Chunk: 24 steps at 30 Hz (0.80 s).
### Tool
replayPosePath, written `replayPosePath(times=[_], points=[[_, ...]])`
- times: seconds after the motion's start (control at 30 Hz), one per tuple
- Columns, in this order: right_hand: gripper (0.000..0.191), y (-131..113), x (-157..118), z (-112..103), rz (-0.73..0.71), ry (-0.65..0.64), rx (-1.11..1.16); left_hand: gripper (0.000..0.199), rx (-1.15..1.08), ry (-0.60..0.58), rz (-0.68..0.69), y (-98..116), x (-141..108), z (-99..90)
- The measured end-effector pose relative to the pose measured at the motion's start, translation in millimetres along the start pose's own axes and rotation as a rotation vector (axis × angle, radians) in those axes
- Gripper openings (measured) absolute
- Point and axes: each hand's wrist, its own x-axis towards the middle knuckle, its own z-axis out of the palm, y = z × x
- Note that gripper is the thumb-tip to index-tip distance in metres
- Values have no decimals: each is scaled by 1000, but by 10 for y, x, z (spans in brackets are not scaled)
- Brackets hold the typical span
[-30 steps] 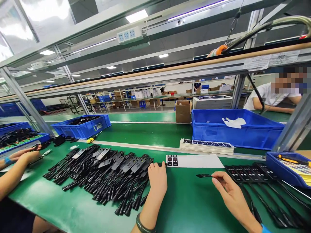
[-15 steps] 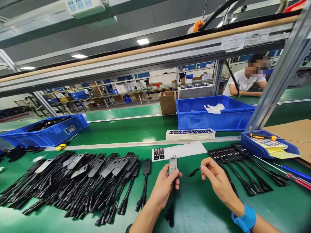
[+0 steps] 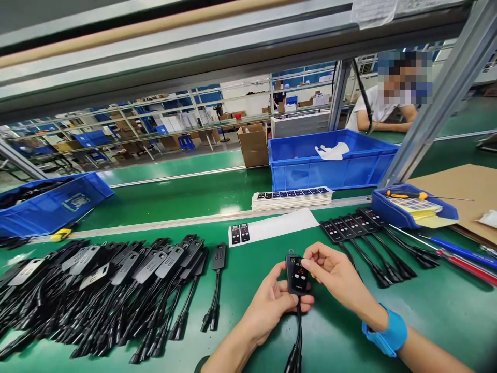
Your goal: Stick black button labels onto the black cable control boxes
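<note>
My left hand grips a small black controller unit with a cable hanging down from it. My right hand presses its fingertips on the unit's upper right face, where a dark label with red marks sits. A white backing strip with two black labels at its left end lies just beyond my hands. A large pile of the same black units with cables spreads to the left.
A row of labelled units lies to the right. A stack of label sheets sits before a big blue bin. A small blue tray holds a screwdriver. Another blue bin stands left. A person sits far right.
My left hand picked a unit off the pile's edge and turned it face up. My right hand brought the black label over and now presses it on the unit. The view tilted down.
</note>
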Motion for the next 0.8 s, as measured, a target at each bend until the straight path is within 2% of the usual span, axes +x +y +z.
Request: replayPosePath(times=[0.23, 0.43, 0.8], points=[[25, -16, -4, -11, 42, 5, 58, 72, 18, -44, -28, 15, -23, 21], [30, -75, -6, 4, 95, 10, 92, 66, 42, -90, -45, 14, -29, 6], [28, -33, -42, 23, 111, 3, 123, 66, 38, -87, -66, 47, -52, 23]])
